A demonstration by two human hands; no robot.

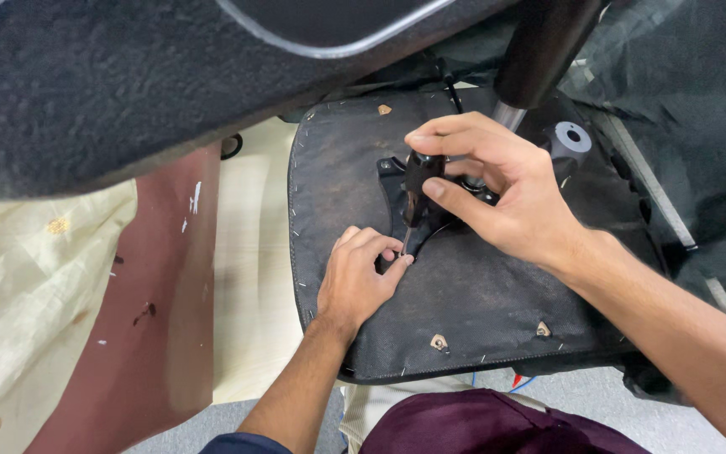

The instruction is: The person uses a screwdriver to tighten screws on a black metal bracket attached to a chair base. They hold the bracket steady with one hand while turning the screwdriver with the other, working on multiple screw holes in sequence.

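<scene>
An upturned chair seat [464, 294] lies before me, its underside covered in black fabric stapled round the edge. A black metal bracket [392, 181] is fixed near its middle. My right hand [497, 189] grips the black handle of a screwdriver [418, 189], held nearly upright with the shaft pointing down at the bracket's lower edge. My left hand [359, 273] rests on the fabric, fingertips pinched round the screwdriver's tip. The tip itself is hidden by those fingers.
A black gas-lift column [539, 50] with a silver section rises from the bracket at the back. A dark padded chair part [128, 84] fills the top left. Cream cloth [27, 286] and a maroon board [161, 319] lie at left. Black mesh [699, 126] sits at right.
</scene>
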